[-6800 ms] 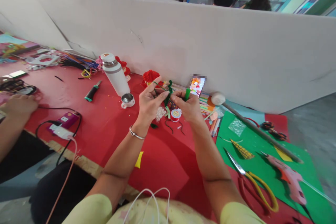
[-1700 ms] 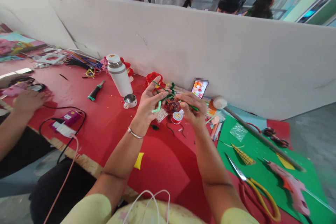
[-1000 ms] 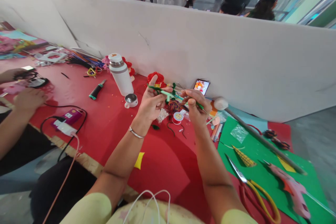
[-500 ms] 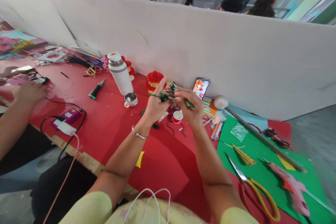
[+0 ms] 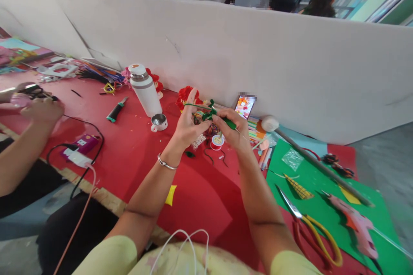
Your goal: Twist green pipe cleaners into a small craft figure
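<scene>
Mid-frame, over one red table [image 5: 206, 197] by one white partition [image 5: 206, 47], left hand [image 5: 187, 128] pinches green yarn [image 5: 209, 114]; right hand [image 5: 235, 132] clasps one green-handled tool [image 5: 230, 123].

The bottle [image 5: 146, 96] stands left of the yarn piece [image 5: 209, 114], the scissors [image 5: 300, 215] lie right.

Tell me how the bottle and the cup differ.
The bottle is tall, while the cup is low. The bottle is closed on top; the cup is open, its metal inside showing. Both are white outside and stand on the red table.
</scene>
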`<state>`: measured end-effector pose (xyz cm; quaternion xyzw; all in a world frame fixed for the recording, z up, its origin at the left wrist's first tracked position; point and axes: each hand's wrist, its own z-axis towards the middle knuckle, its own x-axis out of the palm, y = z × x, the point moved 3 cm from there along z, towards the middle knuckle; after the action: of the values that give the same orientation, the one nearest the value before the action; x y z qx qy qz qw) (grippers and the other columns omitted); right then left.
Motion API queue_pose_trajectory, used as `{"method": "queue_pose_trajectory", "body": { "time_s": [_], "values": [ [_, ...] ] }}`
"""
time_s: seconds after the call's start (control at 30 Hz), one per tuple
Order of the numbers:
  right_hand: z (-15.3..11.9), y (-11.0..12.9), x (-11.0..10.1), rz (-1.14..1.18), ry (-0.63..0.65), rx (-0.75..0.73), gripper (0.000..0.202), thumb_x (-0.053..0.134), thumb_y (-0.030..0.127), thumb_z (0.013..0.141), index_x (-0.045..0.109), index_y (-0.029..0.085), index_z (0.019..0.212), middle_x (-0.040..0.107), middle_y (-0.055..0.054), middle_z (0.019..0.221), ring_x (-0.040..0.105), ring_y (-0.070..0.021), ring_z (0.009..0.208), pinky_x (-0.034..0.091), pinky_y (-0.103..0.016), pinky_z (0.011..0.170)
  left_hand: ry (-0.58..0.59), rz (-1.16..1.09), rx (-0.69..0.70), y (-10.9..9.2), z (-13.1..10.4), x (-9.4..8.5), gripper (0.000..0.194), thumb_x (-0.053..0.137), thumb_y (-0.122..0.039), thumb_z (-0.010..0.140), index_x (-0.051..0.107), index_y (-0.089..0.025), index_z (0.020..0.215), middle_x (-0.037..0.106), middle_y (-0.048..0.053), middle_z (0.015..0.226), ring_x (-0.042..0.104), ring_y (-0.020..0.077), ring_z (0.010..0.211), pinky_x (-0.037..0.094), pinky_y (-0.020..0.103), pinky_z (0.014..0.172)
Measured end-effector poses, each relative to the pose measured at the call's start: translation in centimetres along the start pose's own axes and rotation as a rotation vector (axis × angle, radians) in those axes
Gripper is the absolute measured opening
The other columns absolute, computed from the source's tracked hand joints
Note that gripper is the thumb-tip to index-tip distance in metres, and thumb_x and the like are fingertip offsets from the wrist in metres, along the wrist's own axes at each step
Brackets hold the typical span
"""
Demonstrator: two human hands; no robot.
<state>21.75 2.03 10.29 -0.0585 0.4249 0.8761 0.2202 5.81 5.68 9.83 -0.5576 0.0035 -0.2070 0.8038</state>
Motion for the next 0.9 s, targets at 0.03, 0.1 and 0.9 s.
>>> {"method": "queue_pose_trajectory", "body": {
  "time_s": [0.03,0.1,0.9],
  "values": [
    [0.0,-0.1,0.1,0.007,0.018,0.023,0.021,0.073,0.042,0.096,0.076,0.024,0.085,0.075,-0.003,0.088,0.069,-0.0196,0.087,0.054,-0.037,0.084,-0.009,-0.028,0.006,-0.2,0.0,0.1,0.114,0.087,-0.017,0.075,0.029,-0.033,0.171,0.078,0.004,0.106,0.066,0.0113,0.073,0.052,0.021,0.063],
    [-0.1,-0.1,0.5,0.028,0.048,0.050,0.026,0.073,0.046,0.096,0.076,0.023,0.083,0.075,-0.003,0.087,0.068,-0.0190,0.085,0.053,-0.036,0.082,-0.016,-0.086,0.007,-0.4,0.0,0.2,0.110,0.089,-0.024,0.078,0.030,-0.033,0.171,0.079,0.003,0.101,0.067,0.0125,0.073,0.053,0.023,0.064],
    [-0.4,0.6,0.5,0.230,0.024,0.123,0.025,0.068,0.046,0.100,0.081,0.025,0.097,0.075,-0.002,0.088,0.066,-0.0154,0.079,0.054,-0.031,0.074,-0.165,-0.267,-0.151,-1.0,0.1,-0.7,0.103,0.093,-0.021,0.071,0.048,-0.030,0.163,0.068,-0.005,0.066,0.043,0.0067,0.043,0.030,0.021,0.038]
  ]
}}
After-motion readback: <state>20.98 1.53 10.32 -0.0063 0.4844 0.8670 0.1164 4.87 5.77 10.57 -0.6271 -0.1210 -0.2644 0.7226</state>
